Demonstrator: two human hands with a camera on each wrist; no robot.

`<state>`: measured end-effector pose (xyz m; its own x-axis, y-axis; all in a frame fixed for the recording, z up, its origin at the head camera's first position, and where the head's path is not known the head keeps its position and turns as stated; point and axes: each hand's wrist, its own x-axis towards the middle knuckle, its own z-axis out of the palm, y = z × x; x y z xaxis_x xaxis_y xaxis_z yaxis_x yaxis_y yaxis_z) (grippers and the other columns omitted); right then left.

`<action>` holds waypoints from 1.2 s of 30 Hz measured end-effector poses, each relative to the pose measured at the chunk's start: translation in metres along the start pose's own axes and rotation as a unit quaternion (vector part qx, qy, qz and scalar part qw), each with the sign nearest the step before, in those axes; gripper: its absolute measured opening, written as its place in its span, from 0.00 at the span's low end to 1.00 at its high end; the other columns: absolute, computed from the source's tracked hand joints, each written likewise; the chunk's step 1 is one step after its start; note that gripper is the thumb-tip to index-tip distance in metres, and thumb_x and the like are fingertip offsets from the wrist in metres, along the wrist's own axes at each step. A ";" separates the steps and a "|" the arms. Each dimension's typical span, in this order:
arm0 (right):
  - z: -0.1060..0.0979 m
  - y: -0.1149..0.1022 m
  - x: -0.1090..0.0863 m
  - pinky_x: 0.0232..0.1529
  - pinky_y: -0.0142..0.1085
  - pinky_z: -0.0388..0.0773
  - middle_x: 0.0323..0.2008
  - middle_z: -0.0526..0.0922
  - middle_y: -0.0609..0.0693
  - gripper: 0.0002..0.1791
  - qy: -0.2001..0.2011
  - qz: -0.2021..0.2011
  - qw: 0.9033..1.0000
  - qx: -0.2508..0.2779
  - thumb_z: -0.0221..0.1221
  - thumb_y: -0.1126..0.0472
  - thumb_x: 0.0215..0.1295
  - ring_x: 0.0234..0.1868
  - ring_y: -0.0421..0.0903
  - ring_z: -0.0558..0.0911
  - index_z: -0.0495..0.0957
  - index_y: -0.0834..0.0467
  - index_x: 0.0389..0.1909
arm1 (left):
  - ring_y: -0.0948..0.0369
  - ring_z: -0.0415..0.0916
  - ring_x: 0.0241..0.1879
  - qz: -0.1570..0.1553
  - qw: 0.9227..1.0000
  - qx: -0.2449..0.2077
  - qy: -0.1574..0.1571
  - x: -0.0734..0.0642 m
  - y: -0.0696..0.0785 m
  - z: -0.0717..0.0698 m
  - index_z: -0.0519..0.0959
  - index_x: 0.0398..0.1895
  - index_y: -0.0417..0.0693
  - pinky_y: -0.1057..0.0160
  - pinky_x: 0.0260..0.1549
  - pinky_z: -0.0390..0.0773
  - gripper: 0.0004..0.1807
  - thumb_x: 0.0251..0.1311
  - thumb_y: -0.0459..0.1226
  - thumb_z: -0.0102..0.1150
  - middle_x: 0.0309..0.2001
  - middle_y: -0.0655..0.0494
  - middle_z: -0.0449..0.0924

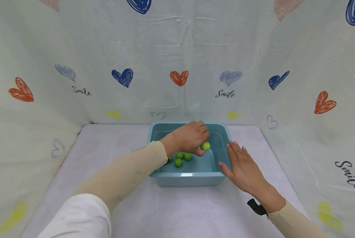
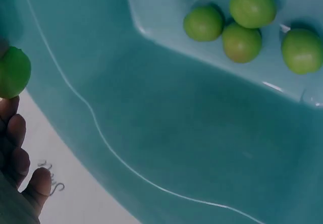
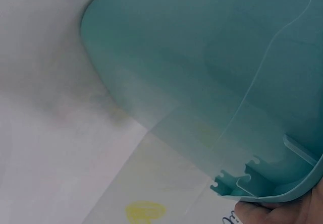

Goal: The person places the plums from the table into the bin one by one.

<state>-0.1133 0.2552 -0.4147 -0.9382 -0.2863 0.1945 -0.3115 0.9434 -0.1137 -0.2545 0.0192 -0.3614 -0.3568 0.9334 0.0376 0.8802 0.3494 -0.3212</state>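
Note:
In the head view, my left hand (image 1: 189, 137) reaches over a blue plastic basin (image 1: 183, 181), gripping a small round green fruit (image 1: 205, 146) between thumb and fingers. The left wrist view shows this green fruit (image 2: 14, 72) at the left edge, with fingertips beside it. Several more green fruits (image 1: 178, 162) lie together on the basin floor, partly covered by my left forearm; they show clearly as green fruits (image 2: 252, 6) in the left wrist view. My right hand (image 1: 244, 168) rests along the basin's right rim with straight fingers, and its fingers (image 3: 272, 213) touch the rim in the right wrist view.
The basin stands on a table covered with a white cloth (image 1: 130, 215). Pale curtains (image 1: 153, 96) printed with hearts and the word Smile enclose the table at the back and both sides. A black band (image 1: 256, 207) sits at the right wrist.

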 end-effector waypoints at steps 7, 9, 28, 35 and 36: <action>0.001 0.000 0.001 0.77 0.63 0.57 0.78 0.62 0.70 0.45 0.002 -0.002 1.000 -0.003 0.56 0.43 0.77 0.81 0.67 0.59 0.60 0.76 0.76 | 0.57 0.70 0.47 0.007 0.999 -0.008 -0.036 0.000 0.005 0.008 0.80 0.56 0.50 0.59 0.51 0.75 0.29 0.73 0.62 0.50 0.48 0.57 0.80; 0.001 0.000 0.002 0.77 0.63 0.57 0.78 0.62 0.70 0.45 0.000 0.000 1.000 -0.003 0.56 0.43 0.76 0.81 0.67 0.59 0.60 0.76 0.76 | 0.57 0.70 0.46 0.008 0.999 -0.012 -0.041 0.000 0.006 0.010 0.80 0.56 0.50 0.59 0.50 0.74 0.29 0.73 0.62 0.49 0.47 0.57 0.79; 0.000 0.001 0.002 0.78 0.63 0.56 0.79 0.61 0.70 0.45 -0.005 0.005 1.000 0.006 0.55 0.42 0.77 0.82 0.66 0.57 0.59 0.75 0.77 | 0.57 0.69 0.47 0.009 0.998 -0.021 -0.058 -0.002 0.013 0.023 0.79 0.56 0.50 0.60 0.50 0.74 0.29 0.73 0.63 0.48 0.48 0.57 0.78; 0.001 0.001 0.002 0.78 0.63 0.56 0.79 0.60 0.70 0.45 -0.004 0.006 1.000 0.007 0.55 0.42 0.77 0.82 0.66 0.57 0.58 0.75 0.77 | 0.57 0.69 0.47 0.015 0.998 -0.008 -0.062 -0.003 0.015 0.024 0.79 0.56 0.50 0.60 0.49 0.74 0.29 0.73 0.63 0.47 0.47 0.57 0.78; 0.001 0.001 0.002 0.78 0.63 0.56 0.79 0.60 0.70 0.45 -0.003 0.006 1.000 0.007 0.55 0.42 0.77 0.82 0.66 0.57 0.59 0.75 0.77 | 0.57 0.69 0.47 0.015 0.998 -0.007 -0.062 -0.003 0.015 0.023 0.79 0.56 0.50 0.60 0.49 0.74 0.30 0.73 0.63 0.47 0.47 0.57 0.78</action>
<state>-0.1156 0.2558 -0.4151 -0.9431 -0.2754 0.1865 -0.3015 0.9446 -0.1299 -0.2476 0.0201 -0.3885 -0.3651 0.9267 -0.0896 0.8954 0.3231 -0.3063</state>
